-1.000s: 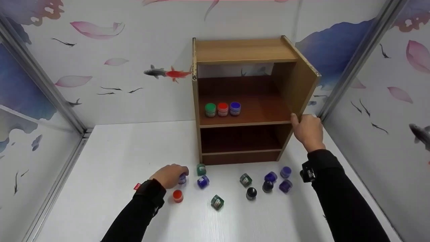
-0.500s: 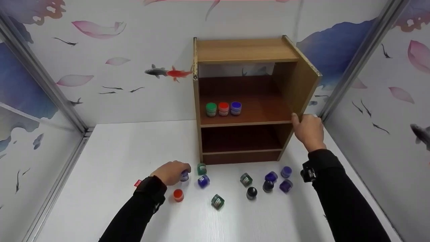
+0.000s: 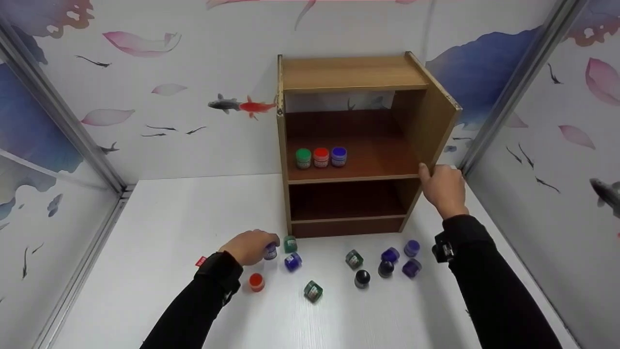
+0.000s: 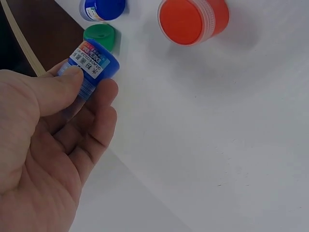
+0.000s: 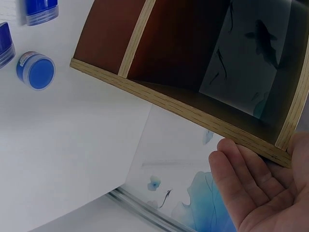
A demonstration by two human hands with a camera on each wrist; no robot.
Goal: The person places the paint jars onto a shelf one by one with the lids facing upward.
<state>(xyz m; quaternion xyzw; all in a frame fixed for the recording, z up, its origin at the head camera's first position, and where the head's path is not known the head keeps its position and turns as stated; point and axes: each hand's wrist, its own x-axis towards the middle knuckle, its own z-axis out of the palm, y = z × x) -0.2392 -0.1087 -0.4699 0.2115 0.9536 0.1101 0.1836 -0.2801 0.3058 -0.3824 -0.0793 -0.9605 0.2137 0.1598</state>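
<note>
My left hand (image 3: 252, 247) pinches a small blue gouache paint jar (image 4: 91, 63) between thumb and fingertips, its label showing in the left wrist view. It is near the table's left middle, just left of a green jar (image 3: 290, 244) and a blue jar (image 3: 293, 261) on its side. An orange-red jar (image 3: 256, 282) is below that hand. My right hand (image 3: 443, 189) grips the right side panel of a wooden shelf unit (image 3: 353, 179), thumb at the front edge, fingers along the outside (image 5: 251, 179). Green, red and blue-lidded jars (image 3: 321, 158) stand in a row on its middle board.
Green jars (image 3: 354, 260) lie tilted on the white table (image 3: 193, 208). Black-lidded jars (image 3: 362, 279) and several blue-purple jars (image 3: 411, 268) are on the right. A small red piece (image 3: 200, 261) lies by the left wrist. Patterned walls (image 3: 160, 121) enclose the table.
My left hand has shifted slightly right and away from me with the blue paint jar, closer to the shelf unit. The right hand stays on the side panel.
</note>
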